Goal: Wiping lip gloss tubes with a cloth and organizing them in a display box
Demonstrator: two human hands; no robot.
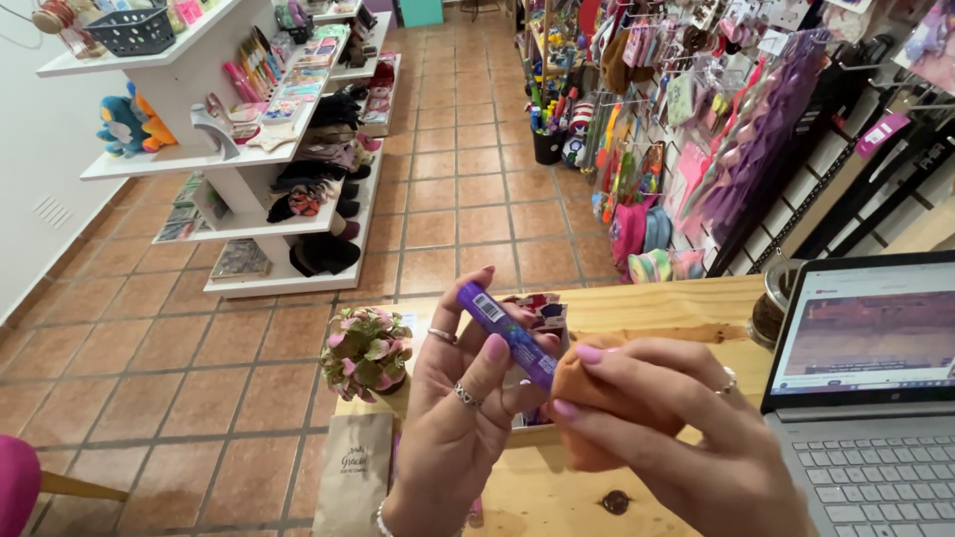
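Observation:
My left hand is raised over the wooden counter and holds a slim purple tube between thumb and fingers, tilted up to the left. My right hand grips a round orange-brown soft object that touches the tube's lower end. Behind the tube I see a small printed card or box, partly hidden by my fingers.
An open laptop sits at the counter's right. A small potted plant and a brown paper bag stand at its left end. White shelving with goods and a rack of hanging items flank the tiled aisle.

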